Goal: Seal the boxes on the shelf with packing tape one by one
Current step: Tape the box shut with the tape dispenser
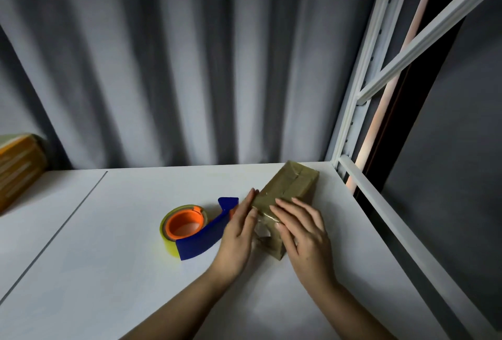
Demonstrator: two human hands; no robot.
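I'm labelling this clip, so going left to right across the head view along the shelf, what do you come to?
Orange-striped box at the far left edge → tape dispenser → left hand → brown box under both hands → shelf upright.

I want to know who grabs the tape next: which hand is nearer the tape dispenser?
Left. The left hand lies right beside the tape dispenser, against the box; the right hand rests on the box, farther away.

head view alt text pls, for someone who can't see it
Both hands, left and right, press flat on a small taped box on a white shelf. A tape dispenser lies just left of them.
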